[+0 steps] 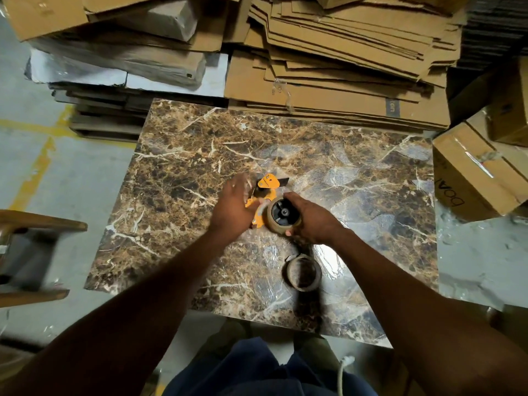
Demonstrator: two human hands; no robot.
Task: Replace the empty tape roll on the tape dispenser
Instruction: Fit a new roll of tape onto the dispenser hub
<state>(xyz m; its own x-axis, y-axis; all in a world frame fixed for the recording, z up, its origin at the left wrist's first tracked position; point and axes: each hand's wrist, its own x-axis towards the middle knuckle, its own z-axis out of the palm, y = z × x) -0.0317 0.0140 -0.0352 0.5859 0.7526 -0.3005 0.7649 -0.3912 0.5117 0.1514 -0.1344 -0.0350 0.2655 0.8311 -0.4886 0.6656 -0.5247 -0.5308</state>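
Observation:
An orange tape dispenser [267,185] lies on its side near the middle of the marble-patterned table [177,178]. A brown tape roll [283,217] sits on its black hub. My right hand [310,220] wraps around the right side of that roll. My left hand [233,208] rests on the dispenser's left part, fingers blurred and partly spread, hiding the handle. An empty cardboard core [303,272] lies on the table nearer to me, just below my right wrist.
Flattened cardboard sheets [343,67] are stacked behind the table. Wrapped bundles [120,61] sit at the back left. Taped boxes [474,170] stand at the right. A wooden chair [31,252] is at the left, on the grey floor with yellow lines.

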